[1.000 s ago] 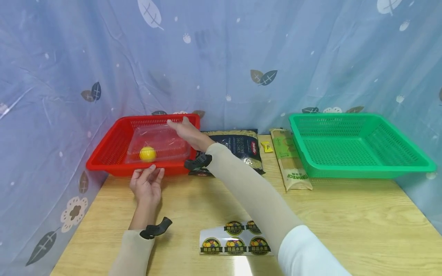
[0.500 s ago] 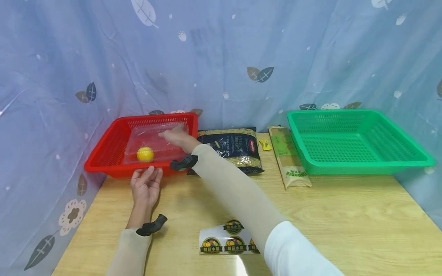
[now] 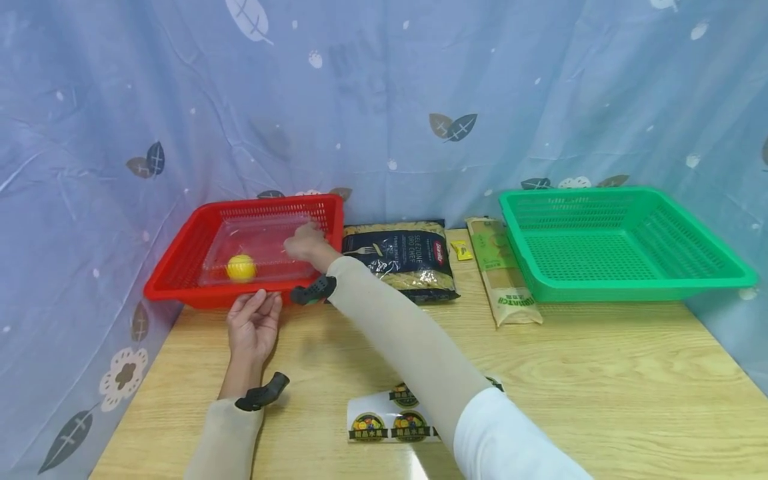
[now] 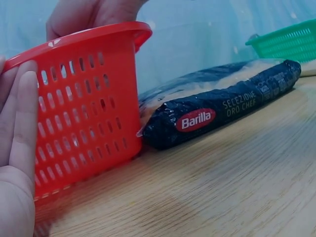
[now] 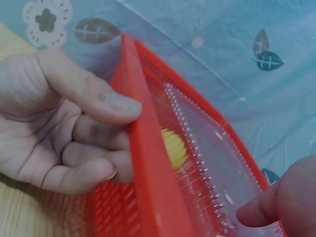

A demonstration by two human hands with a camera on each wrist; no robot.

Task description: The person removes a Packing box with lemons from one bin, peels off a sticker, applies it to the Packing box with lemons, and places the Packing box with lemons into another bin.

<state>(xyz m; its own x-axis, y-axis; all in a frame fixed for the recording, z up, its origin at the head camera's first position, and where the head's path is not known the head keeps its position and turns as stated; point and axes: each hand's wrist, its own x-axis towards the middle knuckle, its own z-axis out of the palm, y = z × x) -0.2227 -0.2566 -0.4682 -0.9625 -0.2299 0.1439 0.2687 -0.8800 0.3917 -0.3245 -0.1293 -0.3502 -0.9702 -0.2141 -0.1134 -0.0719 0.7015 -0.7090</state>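
Observation:
A red basket (image 3: 180, 263) stands at the table's back left. Inside it lies a clear plastic box (image 3: 264, 239) with a yellow ball (image 3: 241, 267) in it. My right hand (image 3: 305, 243) reaches over the basket's right side, knuckles up, and holds the box at its right edge. In the right wrist view a fingertip (image 5: 276, 210) touches the ridged edge of the clear box (image 5: 212, 163) beside the ball (image 5: 174, 147). My left hand (image 3: 258, 305) lies palm up against the basket's front wall. Its fingers (image 4: 22, 123) lie flat on the red basket (image 4: 84, 108).
A dark Barilla pasta bag (image 3: 402, 257) lies right of the red basket, then a small yellow packet (image 3: 461, 251) and a long green pack (image 3: 503, 277). A green basket (image 3: 630, 291) stands at the back right. A sticker sheet (image 3: 384, 421) lies near the front edge. Blue curtains enclose the table.
My right hand has come down from the basket's far rim toward its middle right, and the clear box now lies lower and flatter. The left hand has stayed at the front wall.

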